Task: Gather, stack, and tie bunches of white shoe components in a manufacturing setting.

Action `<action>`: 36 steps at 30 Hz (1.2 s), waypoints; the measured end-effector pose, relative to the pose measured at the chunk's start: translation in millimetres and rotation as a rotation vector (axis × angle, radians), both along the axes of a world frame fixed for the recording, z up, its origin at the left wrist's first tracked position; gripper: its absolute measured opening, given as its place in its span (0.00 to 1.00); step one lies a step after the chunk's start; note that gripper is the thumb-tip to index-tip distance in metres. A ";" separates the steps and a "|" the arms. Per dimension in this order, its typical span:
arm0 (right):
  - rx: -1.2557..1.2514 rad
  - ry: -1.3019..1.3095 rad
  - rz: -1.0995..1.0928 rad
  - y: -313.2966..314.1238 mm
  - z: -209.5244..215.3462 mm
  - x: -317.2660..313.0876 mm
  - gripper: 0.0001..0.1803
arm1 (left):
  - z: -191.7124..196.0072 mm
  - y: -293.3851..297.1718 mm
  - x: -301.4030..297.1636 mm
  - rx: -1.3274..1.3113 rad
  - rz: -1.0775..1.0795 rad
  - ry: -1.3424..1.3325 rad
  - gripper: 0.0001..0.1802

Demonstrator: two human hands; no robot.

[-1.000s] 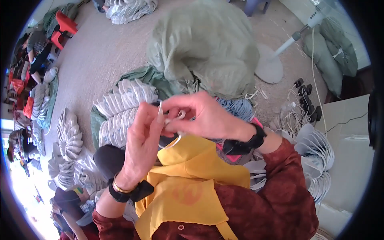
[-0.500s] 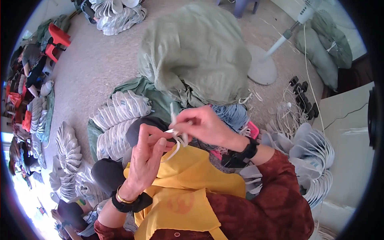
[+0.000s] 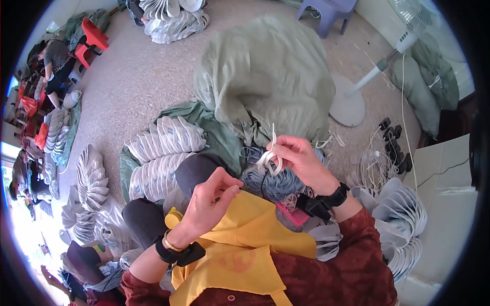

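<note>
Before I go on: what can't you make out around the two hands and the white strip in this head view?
- White strip: its lower end is hidden inside the right hand.
- Left hand: seen from the back; its own fingers hide whether they pinch anything.
- Bluish bundle: partly covered by the right hand and wrist; too tangled to tell what it is.
- Grey-green sack: contents hidden by its cloth.

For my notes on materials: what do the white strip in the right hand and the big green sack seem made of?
White strip: probably soft elastic or fabric tape, matte; it bends limply between the right hand's fingers. Green sack: likely thin woven fabric, dull, heavily creased.
</note>
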State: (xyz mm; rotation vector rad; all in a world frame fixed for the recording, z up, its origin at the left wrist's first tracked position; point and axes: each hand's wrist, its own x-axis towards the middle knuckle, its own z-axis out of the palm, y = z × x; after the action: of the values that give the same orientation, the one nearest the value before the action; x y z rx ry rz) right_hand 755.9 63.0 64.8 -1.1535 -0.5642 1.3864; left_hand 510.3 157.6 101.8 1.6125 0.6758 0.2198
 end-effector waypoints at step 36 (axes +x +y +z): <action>0.093 -0.426 0.189 74.0 23.3 -15.5 0.11 | 33.7 86.3 -79.3 0.023 0.557 -0.330 0.05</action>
State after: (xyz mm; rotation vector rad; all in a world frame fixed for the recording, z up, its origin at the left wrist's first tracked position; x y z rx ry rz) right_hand 740.4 137.0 88.1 -1.3542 -1.0522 1.2586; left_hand 431.0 243.9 135.5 1.3343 0.8504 0.8824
